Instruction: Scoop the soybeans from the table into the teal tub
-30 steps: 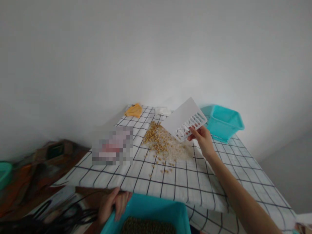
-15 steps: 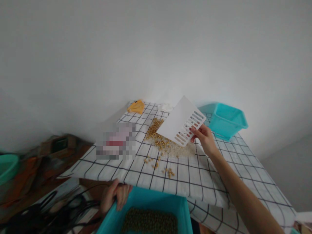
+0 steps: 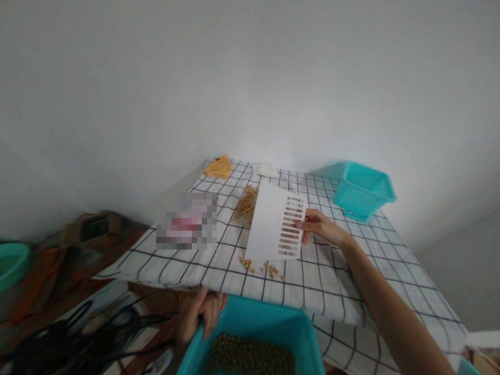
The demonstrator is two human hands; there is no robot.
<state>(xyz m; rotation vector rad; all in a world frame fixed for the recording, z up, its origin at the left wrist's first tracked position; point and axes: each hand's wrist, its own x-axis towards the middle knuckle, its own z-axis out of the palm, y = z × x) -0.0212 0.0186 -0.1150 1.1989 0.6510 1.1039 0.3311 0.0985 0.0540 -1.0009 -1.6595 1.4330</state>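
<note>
My right hand [image 3: 314,228] pinches the slotted edge of a flat white plastic scraper [image 3: 267,224], tilted over the table. Behind and left of the scraper lies a heap of yellowish beans [image 3: 246,205], partly hidden by it; a few loose beans [image 3: 271,270] are scattered at its near edge. Below the table's front edge, my left hand [image 3: 207,311] is closed over the left rim of a teal bin [image 3: 265,310]. Dark greenish beans [image 3: 250,354] cover the bin's floor.
A checked cloth [image 3: 219,260] covers the table. On it are a second teal bin [image 3: 363,190], a yellow cloth-like item [image 3: 219,166], a white item [image 3: 264,170] and a blurred-out pink packet [image 3: 187,221]. Black cables [image 3: 128,333] and a green basin [image 3: 13,265] are at left.
My right hand has turned the scraper and brought it lower and left, toward the front of the table. The held teal bin and my left hand appear shifted right.
</note>
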